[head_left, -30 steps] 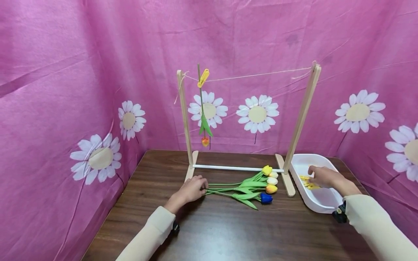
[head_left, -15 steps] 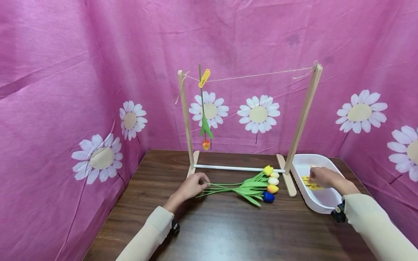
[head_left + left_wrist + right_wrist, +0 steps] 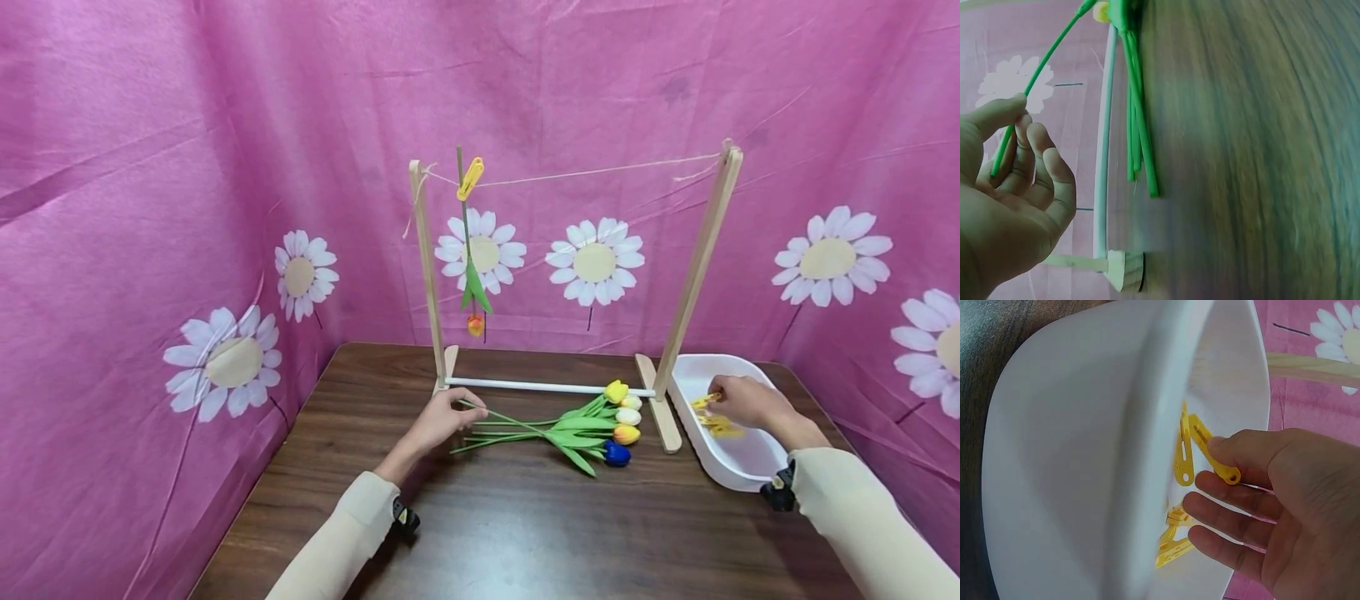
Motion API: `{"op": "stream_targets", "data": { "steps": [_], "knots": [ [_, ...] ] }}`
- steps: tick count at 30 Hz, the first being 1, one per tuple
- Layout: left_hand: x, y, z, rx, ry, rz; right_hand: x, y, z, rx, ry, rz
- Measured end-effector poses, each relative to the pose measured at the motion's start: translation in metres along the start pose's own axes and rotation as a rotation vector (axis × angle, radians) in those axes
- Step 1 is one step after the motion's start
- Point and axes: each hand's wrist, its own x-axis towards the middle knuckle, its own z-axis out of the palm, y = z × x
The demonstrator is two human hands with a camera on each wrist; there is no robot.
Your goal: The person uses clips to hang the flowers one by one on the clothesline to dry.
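Thumb and fingers of my left hand (image 3: 437, 421) pinch the green stem (image 3: 1046, 61) of an artificial tulip near its end, lifted off the table; which head it bears is unclear. Beside it lie several tulips with yellow, white and orange-yellow heads and a blue head (image 3: 617, 453), pointing right. Over the white tub (image 3: 731, 482), my right hand (image 3: 750, 404) pinches a yellow clothespin (image 3: 1200, 431) between thumb and forefinger, the other fingers spread. More yellow clothespins (image 3: 1184, 465) lie inside the tub. An orange-red tulip (image 3: 476, 325) hangs head down from the string, under another clothespin (image 3: 471, 178).
A wooden frame with a left post (image 3: 427, 275) and a right post (image 3: 697, 275) carries the string (image 3: 585, 172). A white rod (image 3: 525, 385) joins its feet on the brown table (image 3: 495, 525). Behind hangs a pink cloth (image 3: 570, 92) printed with daisies.
My left hand has picked one tulip stem out of the bunch and raised its end. My right hand, deep among the clothespins before, now has one lifted slightly in its fingers.
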Motion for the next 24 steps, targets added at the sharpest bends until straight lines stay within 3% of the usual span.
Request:
{"op": "stream_targets", "data": {
  "steps": [9,13,18,24],
  "knots": [
    [0.002,0.001,0.003,-0.273,0.007,-0.054,0.001,-0.005,-0.003,0.041,0.113,-0.013],
    [0.004,0.002,0.007,-0.461,-0.048,0.002,0.003,-0.008,-0.004,0.050,0.178,-0.009],
    [0.004,0.005,0.012,-0.605,-0.145,0.104,0.005,-0.012,-0.006,0.154,0.171,0.047],
    [0.007,0.010,0.021,-0.686,-0.122,0.155,0.006,-0.019,-0.010,0.234,0.184,0.034]
  ]
}}
